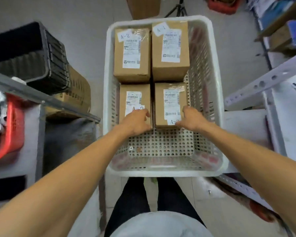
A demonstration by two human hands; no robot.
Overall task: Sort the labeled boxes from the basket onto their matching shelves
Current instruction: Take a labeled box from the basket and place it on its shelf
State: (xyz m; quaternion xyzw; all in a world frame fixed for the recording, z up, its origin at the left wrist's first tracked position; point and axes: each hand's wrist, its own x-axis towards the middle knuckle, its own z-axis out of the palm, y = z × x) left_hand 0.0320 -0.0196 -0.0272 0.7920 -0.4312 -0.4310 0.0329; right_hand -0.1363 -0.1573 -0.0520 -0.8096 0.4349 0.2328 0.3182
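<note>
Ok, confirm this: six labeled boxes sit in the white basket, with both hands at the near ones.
Wrong count: the head view shows four labeled boxes, not six, in the white basket, with the left hand and right hand at the near ones.

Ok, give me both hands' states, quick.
Left hand: on the near left box, fingers curled at the gap; grip cannot be told.
Right hand: grips the near right box.
</note>
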